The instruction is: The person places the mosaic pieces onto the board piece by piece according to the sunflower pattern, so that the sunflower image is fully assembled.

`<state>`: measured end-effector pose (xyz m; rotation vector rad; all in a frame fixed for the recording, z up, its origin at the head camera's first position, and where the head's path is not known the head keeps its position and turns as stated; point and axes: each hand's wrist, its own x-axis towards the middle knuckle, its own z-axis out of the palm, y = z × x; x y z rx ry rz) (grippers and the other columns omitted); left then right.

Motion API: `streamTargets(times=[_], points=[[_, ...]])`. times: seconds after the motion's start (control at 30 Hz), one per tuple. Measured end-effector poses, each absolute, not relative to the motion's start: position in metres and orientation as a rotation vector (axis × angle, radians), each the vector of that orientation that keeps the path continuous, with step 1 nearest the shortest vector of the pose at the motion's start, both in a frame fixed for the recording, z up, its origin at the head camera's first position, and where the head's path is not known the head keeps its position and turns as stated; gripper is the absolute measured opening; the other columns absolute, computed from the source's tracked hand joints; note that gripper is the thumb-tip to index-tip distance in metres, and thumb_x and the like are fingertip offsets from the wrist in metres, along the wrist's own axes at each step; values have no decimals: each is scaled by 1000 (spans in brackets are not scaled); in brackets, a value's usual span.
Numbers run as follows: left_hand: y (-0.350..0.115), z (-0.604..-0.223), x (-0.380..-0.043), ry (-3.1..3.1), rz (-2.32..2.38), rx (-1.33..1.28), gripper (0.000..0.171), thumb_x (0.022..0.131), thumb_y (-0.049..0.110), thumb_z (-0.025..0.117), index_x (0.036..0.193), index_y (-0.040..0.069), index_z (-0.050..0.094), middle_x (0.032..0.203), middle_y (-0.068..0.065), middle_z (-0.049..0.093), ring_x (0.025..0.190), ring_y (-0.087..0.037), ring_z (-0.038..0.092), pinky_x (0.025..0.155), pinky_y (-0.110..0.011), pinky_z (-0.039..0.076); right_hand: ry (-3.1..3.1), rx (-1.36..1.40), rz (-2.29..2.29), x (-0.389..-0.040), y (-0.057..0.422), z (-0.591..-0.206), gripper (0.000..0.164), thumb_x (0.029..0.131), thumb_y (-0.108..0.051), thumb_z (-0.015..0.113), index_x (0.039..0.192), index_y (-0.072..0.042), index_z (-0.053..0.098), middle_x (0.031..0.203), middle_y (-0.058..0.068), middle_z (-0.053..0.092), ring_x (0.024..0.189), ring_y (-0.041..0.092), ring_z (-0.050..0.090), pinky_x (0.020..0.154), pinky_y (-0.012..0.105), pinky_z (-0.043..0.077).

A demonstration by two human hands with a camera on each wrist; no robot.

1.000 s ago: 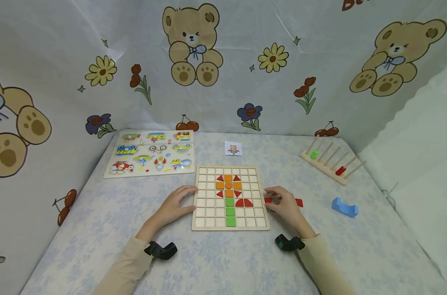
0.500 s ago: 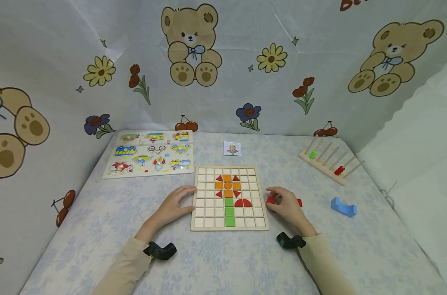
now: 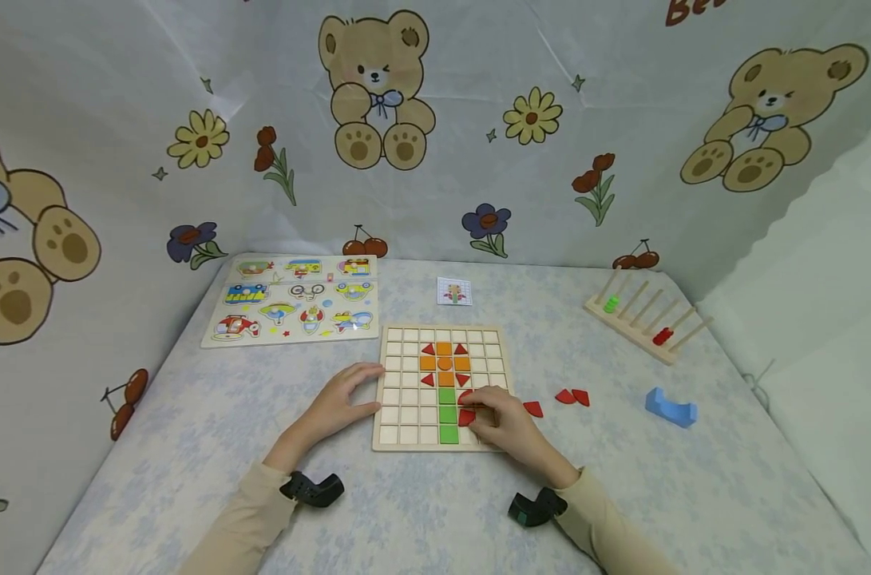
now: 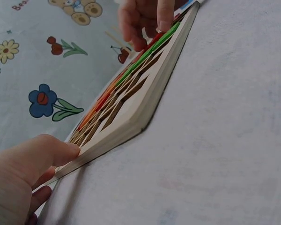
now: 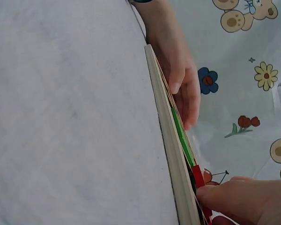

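The wooden grid board (image 3: 406,447) lies mid-table with orange tiles (image 3: 445,349), small red triangles (image 3: 428,380) and a column of green squares (image 3: 449,434) in it. My left hand (image 3: 340,399) touches the board's left edge, thumb and index finger spread apart along it. Over the board's lower right, my right hand (image 3: 510,423) pinches a red quarter-circle tile (image 3: 467,418) beside the middle green square. In the right wrist view, the thumb presses on this red tile (image 5: 198,177). My right fingers partly hide the red tiles in the row above.
Loose red tiles (image 3: 532,409) lie right of the board. A small pattern card (image 3: 454,291) is behind it, and a vehicle puzzle board (image 3: 291,299) stands back left. On the right are a wooden peg rack (image 3: 632,323) and a blue curved block (image 3: 671,408).
My right hand has moved left from the loose red tiles onto the board, bringing a red quarter-circle tile with it. My left hand stays at the board's left edge.
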<state>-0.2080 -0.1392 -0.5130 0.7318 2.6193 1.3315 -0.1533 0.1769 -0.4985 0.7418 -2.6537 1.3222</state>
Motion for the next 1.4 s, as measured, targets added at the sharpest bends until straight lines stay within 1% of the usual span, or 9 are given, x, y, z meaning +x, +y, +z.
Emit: streamTargets(times=[0.1,0.3,0.53,0.67,0.8,0.97,1.1,1.23,1.4], points=[[-139,-513,-208,2623,1331,735,55,85,24,72,135,12,53,140,-6,50,136,-30,41,111,-54,34,-2633,709,1318,-155,177,-504,32,80,1,72,109,-11,69,107,0,68,98,16,58,84,26,50],[-140,-515,-209,2627,1322,729,55,85,26,72,136,14,53,141,-5,50,137,-29,40,112,-53,34,-2584,744,1282,-152,172,-505,31,77,0,74,107,-6,69,102,5,68,83,16,56,69,22,48],[-141,-517,-210,2631,1314,723,55,85,26,72,135,14,53,141,-4,50,137,-28,40,112,-53,34,-2588,718,1222,-152,170,-507,31,78,4,71,106,-8,70,104,2,69,98,18,61,84,27,51],[-142,-517,-210,2629,1324,726,55,85,26,72,136,14,53,141,-5,49,137,-29,40,112,-54,33,-2620,689,1306,-155,178,-501,27,83,1,68,109,-6,69,105,6,68,95,19,61,81,25,53],[-141,-516,-210,2624,1331,725,55,85,26,72,136,14,53,141,-5,49,137,-29,40,112,-54,33,-2750,553,1277,-162,206,-489,27,87,0,64,114,-2,66,105,11,67,92,23,63,78,32,56],[-141,-516,-210,2620,1326,745,55,86,26,71,136,14,53,141,-5,49,136,-29,41,111,-54,34,-2987,391,1161,-165,256,-477,39,79,4,69,117,-1,64,107,13,68,97,27,62,83,41,53],[-141,-517,-210,2621,1335,749,55,85,25,72,136,14,53,141,-5,50,136,-29,41,111,-54,34,-3034,465,1184,-165,277,-478,44,76,2,73,119,-1,63,112,14,67,101,29,62,87,38,53],[-141,-518,-210,2624,1334,735,55,85,26,72,136,15,52,141,-4,49,137,-29,40,112,-53,34,-2976,559,1233,-167,278,-484,41,78,1,72,118,0,63,107,14,67,90,20,62,77,27,53],[-141,-516,-209,2614,1339,743,56,85,26,72,136,14,52,141,-5,49,136,-30,40,111,-54,34,-2879,530,1200,-169,270,-495,37,78,-4,75,113,2,65,92,10,65,71,5,52,62,21,48]])
